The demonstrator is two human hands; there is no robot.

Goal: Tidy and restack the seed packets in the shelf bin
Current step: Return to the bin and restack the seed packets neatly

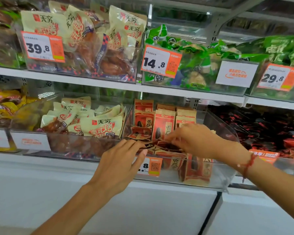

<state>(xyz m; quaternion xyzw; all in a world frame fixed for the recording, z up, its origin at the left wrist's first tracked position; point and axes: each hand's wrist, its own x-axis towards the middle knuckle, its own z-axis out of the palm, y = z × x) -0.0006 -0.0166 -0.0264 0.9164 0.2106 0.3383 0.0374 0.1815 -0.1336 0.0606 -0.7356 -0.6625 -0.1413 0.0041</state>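
Both hands are in the clear bin [227, 133] on the lower shelf. The seed packets [163, 126] fill it: several stand upright in rows at the back of the bin, others lie tumbled flat along its front wall, and a few lean upright in its front right corner.

The left hand [120, 160] reaches over the bin's front edge, its fingers [134, 146] fairly straight and close together, the tips laid on the flat packets at the bin's front left. The right hand [193, 139] comes in from the bin's right side, fingers curled and pinching the top edge of the loose packets at the middle front. A red cord bracelet [247, 162] sits on that wrist.

An orange price tag [151, 166] is fixed to the bin's front wall, partly hidden by the left hand. Left of the bin sits another with cream packets [100, 126]; right of it, one with dark red-and-black packets [261, 126]. Above the bin, on the upper shelf, lie green packets [193, 53] behind a tag reading 14.8 [159, 61].
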